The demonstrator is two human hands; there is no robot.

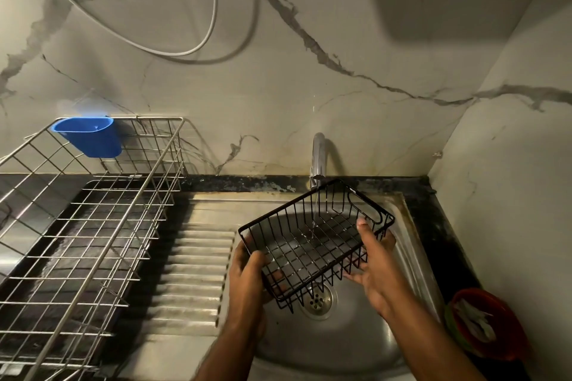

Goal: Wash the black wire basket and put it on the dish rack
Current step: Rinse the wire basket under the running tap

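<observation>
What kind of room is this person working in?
Most likely a home kitchen: a steel sink with a running tap, a wire dish rack beside it, and marble-patterned walls.

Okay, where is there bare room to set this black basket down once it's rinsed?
The dish rack left of the sink is bare except for the blue cup on its back rim. The ribbed drainboard between is free. The right counter holds a red bowl.

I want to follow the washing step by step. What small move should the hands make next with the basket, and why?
Probably tilt and turn the black wire basket under the tap. The thin stream of water hits only one spot of its floor, while the left hand and right hand hold it over the sink.
</observation>
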